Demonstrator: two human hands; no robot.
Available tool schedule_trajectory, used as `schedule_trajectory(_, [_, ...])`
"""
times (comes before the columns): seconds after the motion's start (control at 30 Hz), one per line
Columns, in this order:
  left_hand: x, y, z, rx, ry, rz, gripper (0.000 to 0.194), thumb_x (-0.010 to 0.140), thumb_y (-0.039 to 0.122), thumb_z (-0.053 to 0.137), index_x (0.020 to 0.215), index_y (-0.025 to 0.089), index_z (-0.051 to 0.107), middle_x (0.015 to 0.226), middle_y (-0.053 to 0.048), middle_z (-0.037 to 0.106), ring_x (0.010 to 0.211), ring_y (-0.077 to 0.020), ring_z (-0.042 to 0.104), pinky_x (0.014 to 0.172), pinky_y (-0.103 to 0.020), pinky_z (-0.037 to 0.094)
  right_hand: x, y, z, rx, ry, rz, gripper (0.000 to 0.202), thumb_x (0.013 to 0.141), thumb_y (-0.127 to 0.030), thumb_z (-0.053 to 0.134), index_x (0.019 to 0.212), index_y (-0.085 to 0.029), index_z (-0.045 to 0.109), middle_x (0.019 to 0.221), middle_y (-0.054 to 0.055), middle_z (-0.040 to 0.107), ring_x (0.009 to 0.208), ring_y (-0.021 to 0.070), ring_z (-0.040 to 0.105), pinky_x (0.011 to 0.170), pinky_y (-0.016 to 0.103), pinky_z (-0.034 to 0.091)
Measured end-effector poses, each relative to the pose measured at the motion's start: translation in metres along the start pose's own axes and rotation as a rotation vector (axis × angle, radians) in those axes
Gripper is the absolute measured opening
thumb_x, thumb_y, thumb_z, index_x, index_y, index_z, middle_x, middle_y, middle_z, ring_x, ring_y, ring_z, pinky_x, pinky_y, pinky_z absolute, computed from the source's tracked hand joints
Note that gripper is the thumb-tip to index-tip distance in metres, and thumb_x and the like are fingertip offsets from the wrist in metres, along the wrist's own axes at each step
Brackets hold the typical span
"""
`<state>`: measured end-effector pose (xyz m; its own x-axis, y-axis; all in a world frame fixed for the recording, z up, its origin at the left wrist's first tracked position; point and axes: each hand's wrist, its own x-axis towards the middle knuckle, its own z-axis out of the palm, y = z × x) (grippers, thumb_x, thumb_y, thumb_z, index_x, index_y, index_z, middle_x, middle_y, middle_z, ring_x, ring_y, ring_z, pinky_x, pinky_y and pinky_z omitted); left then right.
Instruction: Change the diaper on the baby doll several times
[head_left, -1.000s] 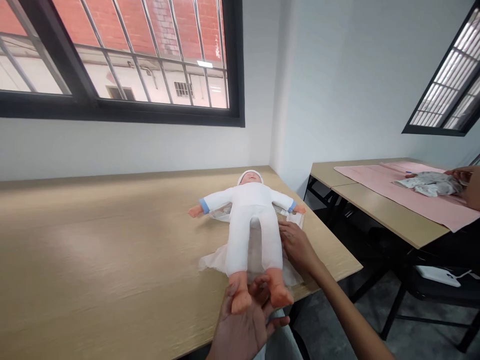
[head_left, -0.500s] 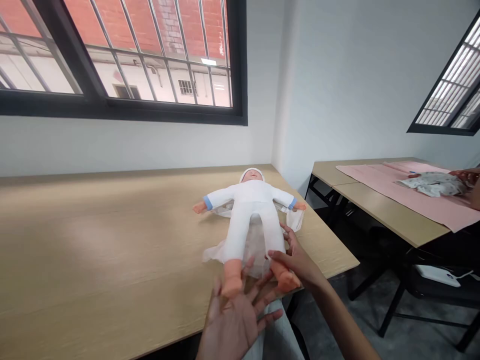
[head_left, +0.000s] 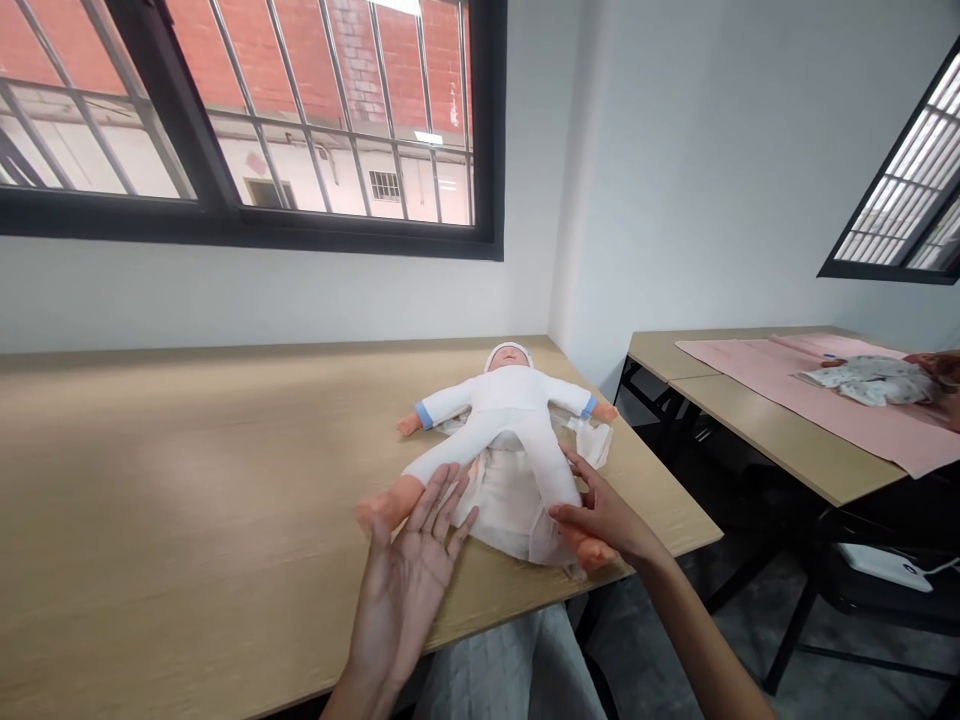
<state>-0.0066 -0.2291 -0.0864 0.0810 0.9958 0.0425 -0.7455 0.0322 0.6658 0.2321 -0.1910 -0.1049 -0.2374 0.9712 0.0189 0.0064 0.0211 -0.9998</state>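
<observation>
A baby doll (head_left: 511,392) in white clothes with blue cuffs and a white cap lies on its back on the wooden table (head_left: 187,500), legs spread toward me. Beneath its hips and between its legs is an opened white diaper (head_left: 510,500). My left hand (head_left: 416,545) is open, palm up, its fingers resting against the inner side of the doll's left-hand leg in view. On the other leg, my right hand (head_left: 600,510) curls round the lower part, thumb on top. Some white crumpled material (head_left: 594,442) shows under the doll's arm at the right.
At the right stands another table (head_left: 720,405) with a pink sheet (head_left: 825,410) and a patterned cloth (head_left: 874,380), where another person's hand (head_left: 934,368) rests. A black chair (head_left: 885,605) holds a white device (head_left: 885,566) with a cable. A barred window is ahead.
My left hand has moved left and up, and the doll's left-hand leg has swung outward, exposing more of the diaper. My right hand stays at the other leg.
</observation>
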Motion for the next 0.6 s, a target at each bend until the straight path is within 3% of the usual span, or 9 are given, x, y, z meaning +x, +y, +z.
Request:
schedule_trajectory(0.17, [0.014, 0.000, 0.004, 0.207, 0.044, 0.067, 0.033, 0.085, 0.032, 0.056, 0.112, 0.015, 0.067, 0.134, -0.008, 0.056, 0.135, -0.0227, 0.037, 0.117, -0.032, 0.020, -0.001, -0.004, -0.002, -0.028, 0.006, 0.011, 0.091, 0.068, -0.033, 0.076, 0.145, -0.032, 0.027, 0.144, 0.009, 0.040, 0.106, 0.0258, 0.060, 0.088, 0.043, 0.052])
schedule_trajectory(0.33, [0.022, 0.018, 0.005, 0.152, 0.144, 0.048, 0.034, 0.087, 0.026, 0.050, 0.114, 0.011, 0.064, 0.124, -0.012, 0.063, 0.128, -0.0218, 0.047, 0.114, -0.033, 0.029, -0.003, -0.011, -0.011, -0.079, -0.010, -0.012, 0.083, 0.069, -0.033, 0.075, 0.141, -0.033, 0.035, 0.145, 0.006, 0.040, 0.107, 0.0245, 0.059, 0.091, 0.042, 0.050])
schedule_trajectory(0.47, [0.027, 0.032, -0.003, 0.095, 0.248, -0.131, 0.047, 0.088, 0.025, 0.041, 0.126, 0.001, 0.053, 0.123, -0.021, 0.061, 0.122, -0.0250, 0.053, 0.107, -0.040, 0.040, -0.002, -0.012, -0.012, -0.064, -0.022, -0.030, 0.082, 0.068, -0.032, 0.075, 0.140, -0.034, 0.037, 0.145, 0.005, 0.040, 0.105, 0.0240, 0.060, 0.089, 0.041, 0.051])
schedule_trajectory(0.6, [0.035, 0.037, -0.014, 0.069, 0.300, -0.263, 0.049, 0.086, 0.020, 0.039, 0.130, 0.001, 0.049, 0.121, -0.021, 0.062, 0.118, -0.0231, 0.056, 0.102, -0.036, 0.045, 0.003, -0.017, -0.013, -0.086, -0.038, -0.023, 0.082, 0.069, -0.032, 0.075, 0.141, -0.034, 0.036, 0.141, 0.005, 0.045, 0.100, 0.0232, 0.062, 0.088, 0.042, 0.051])
